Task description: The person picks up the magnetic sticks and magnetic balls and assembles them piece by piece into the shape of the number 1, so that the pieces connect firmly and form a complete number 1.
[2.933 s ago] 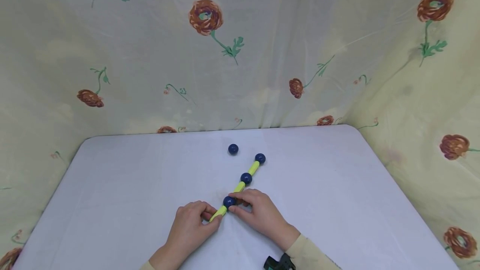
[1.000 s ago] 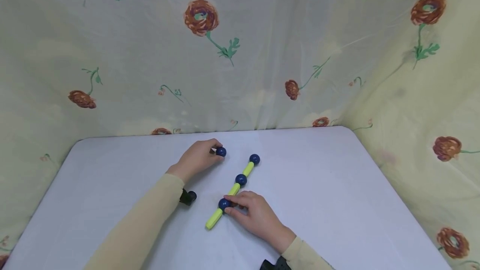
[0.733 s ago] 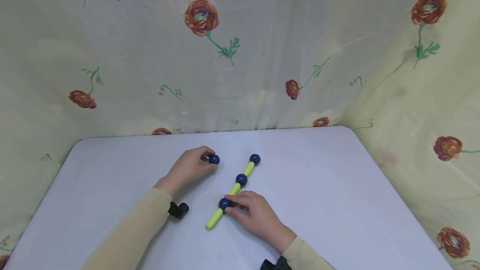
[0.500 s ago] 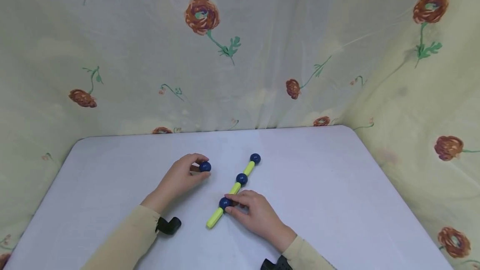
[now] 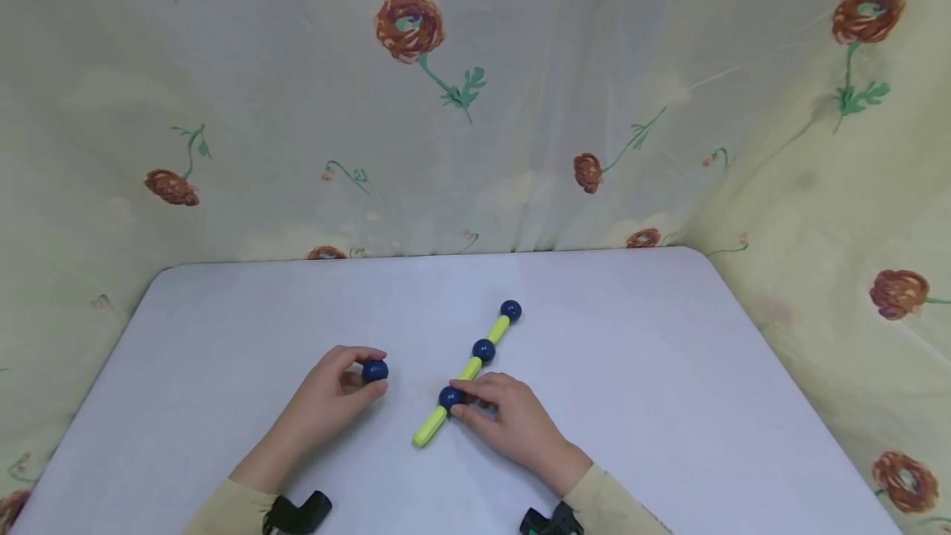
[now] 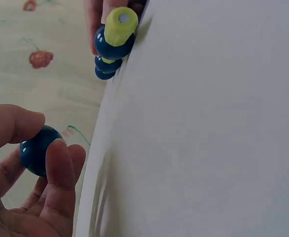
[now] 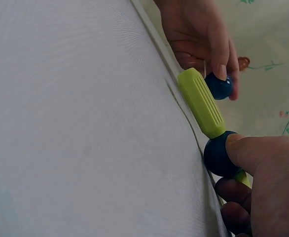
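Note:
My left hand [image 5: 327, 399] pinches a loose dark blue ball [image 5: 375, 371] between thumb and fingers, to the left of a chain. The chain runs diagonally on the table, alternating blue balls and yellow-green ribbed rods. My right hand [image 5: 516, 423] pinches the nearest chain ball [image 5: 450, 398]. From it the nearest rod [image 5: 429, 428] points toward me, and its free end shows a grey metallic disc in the left wrist view. Beyond lie a middle ball [image 5: 484, 350] and a far ball [image 5: 510, 310], joined by rods. In the right wrist view the loose ball [image 7: 218, 86] appears behind the rod tip.
A white-covered table [image 5: 631, 370] carries everything. Behind it and at the sides hangs a pale cloth [image 5: 505, 89] with printed orange flowers. Black wrist cameras sit at the left cuff [image 5: 297, 513] and the right cuff [image 5: 551, 520].
My left hand let go of the nearest rod, took the loose ball at the far side and has brought it back toward me, left of the chain. My right hand stays at its ball.

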A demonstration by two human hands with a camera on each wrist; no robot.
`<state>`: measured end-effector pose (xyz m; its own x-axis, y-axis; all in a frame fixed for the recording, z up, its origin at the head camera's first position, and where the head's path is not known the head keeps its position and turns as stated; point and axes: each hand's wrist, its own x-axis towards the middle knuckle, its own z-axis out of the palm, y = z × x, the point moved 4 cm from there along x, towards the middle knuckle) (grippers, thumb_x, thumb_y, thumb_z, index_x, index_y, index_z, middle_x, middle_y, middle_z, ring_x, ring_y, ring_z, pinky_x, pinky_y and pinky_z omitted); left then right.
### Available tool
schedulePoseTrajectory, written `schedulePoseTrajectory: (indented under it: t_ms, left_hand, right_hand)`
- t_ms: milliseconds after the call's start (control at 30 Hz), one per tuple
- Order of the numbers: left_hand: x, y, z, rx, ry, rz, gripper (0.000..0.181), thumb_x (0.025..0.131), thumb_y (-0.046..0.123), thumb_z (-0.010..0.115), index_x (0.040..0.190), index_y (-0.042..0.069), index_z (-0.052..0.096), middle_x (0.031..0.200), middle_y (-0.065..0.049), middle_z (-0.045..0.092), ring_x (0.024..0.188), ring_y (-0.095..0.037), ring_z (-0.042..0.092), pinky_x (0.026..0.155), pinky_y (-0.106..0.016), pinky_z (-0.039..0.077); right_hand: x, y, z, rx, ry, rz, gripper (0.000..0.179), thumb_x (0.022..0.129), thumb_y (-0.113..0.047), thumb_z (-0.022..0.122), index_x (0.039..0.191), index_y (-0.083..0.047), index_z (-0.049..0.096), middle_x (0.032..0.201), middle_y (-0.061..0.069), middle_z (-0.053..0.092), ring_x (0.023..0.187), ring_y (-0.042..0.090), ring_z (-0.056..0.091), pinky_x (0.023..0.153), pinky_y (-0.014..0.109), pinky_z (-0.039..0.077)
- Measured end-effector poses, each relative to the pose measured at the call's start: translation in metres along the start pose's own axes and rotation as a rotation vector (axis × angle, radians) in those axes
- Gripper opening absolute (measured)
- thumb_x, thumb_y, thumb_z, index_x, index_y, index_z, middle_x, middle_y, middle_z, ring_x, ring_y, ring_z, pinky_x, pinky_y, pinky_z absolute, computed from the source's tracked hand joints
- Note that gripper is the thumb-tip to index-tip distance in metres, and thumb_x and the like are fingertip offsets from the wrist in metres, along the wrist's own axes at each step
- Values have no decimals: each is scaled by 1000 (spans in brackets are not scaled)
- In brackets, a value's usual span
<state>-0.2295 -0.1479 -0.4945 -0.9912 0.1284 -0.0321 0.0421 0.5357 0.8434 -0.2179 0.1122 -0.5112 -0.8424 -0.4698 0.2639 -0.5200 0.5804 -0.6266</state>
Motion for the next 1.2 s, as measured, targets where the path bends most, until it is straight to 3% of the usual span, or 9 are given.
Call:
schedulePoseTrajectory:
  t_ms: [467,800,1200]
  left_hand:
    - [-39,1,4,-102,15,-9,36,85,10,79,119,18,67,113,-3,59,82,-11,66,68,-25,55]
    - [-60,3,6,-86,18,-120,36,84,19,81,117,25,66,113,2,59,79,-13,64,68,-26,53]
    - [-77,-1,23,-212,-17,-239,42,83,25,82,120,18,63,117,-4,58,75,-17,65,63,-29,54]
  right_hand:
    - [0,0,1,5,0,7,39,95,-45,65,126,-22,69,98,-20,64,83,0,55,73,25,48]
    - [-1,-1,2,12,17,-13,37,95,-43,66,125,-21,70,97,-20,63,81,0,54,71,23,47]
    - [1,-2,0,5,6,2,38,95,-44,65,125,-22,70,96,-19,63,81,1,54,71,24,48]
